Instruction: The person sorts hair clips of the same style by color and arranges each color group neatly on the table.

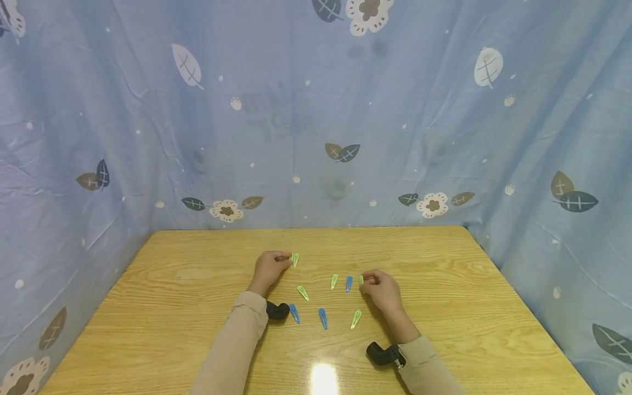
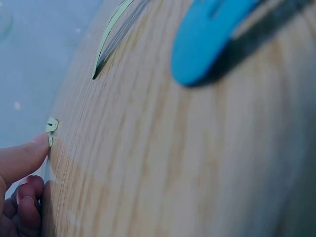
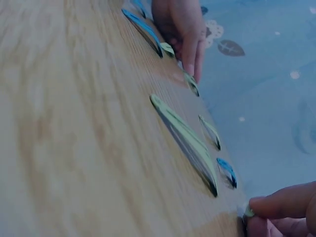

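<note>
My left hand [image 1: 269,269] is at the far left of the scattered snap hair clips. Its thumb and finger pinch a light green clip [image 2: 50,140], and a second green clip [image 1: 295,260] lies right beside the fingertips. On the right, my right hand [image 1: 384,291] holds another light green clip [image 1: 361,280] between thumb and fingers, close over the wood. Just left of that hand lie a blue clip [image 1: 349,284] and a green clip [image 1: 334,282]. Nearer to me is one more green clip [image 1: 356,319].
Between the arms lie a green clip [image 1: 303,293] and two blue clips, one [image 1: 323,318] near the middle and one [image 1: 294,313] beside the left wrist's black camera mount [image 1: 277,311]. The wooden table [image 1: 187,307] ends at a blue patterned curtain [image 1: 296,109].
</note>
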`<state>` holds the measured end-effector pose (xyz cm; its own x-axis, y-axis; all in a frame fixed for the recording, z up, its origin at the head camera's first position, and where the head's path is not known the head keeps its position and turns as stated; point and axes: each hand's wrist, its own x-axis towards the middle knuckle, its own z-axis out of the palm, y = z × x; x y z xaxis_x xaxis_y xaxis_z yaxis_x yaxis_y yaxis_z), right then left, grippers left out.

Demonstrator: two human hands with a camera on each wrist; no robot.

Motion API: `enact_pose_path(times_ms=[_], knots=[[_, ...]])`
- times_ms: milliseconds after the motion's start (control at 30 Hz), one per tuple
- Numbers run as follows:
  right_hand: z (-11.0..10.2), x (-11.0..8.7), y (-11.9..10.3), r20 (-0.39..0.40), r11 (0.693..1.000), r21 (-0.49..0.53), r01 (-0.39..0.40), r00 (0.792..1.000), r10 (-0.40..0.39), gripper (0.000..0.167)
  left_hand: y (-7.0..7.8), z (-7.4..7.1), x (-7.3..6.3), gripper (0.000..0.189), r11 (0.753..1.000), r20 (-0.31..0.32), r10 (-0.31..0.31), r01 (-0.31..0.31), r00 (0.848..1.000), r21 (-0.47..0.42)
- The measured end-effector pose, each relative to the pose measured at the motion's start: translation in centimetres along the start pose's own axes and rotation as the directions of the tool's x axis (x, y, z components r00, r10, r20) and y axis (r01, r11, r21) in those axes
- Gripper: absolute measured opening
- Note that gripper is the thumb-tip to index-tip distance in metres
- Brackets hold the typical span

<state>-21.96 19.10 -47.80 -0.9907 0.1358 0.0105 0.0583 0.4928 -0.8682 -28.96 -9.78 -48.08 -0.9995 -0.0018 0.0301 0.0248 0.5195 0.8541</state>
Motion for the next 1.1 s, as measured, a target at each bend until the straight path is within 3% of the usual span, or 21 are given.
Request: enact_pose_path(times_ms=[133, 600, 1100], knots=[[-0.12, 0.15, 0.29, 0.0, 0.988, 0.14, -0.058, 0.998, 0.059, 0.028, 0.02, 0.06, 0.08, 0.023, 1.0, -0.006, -0.001, 0.001, 1.0, 0.023], [-0.03, 0.19, 0.53, 0.005, 0.978, 0.198, -0.058, 0.998, 0.058, 0.028, -0.14, -0.09, 0.32, 0.024, 1.0, 0.004, -0.024, 0.024, 1.0, 0.009], [0.02, -0.08, -0.13, -0.039, 0.95, 0.309, -0.036, 0.998, 0.051, 0.03, -0.18, -0.2, 0.4, 0.024, 1.0, 0.008, -0.016, 0.016, 1.0, 0.011]])
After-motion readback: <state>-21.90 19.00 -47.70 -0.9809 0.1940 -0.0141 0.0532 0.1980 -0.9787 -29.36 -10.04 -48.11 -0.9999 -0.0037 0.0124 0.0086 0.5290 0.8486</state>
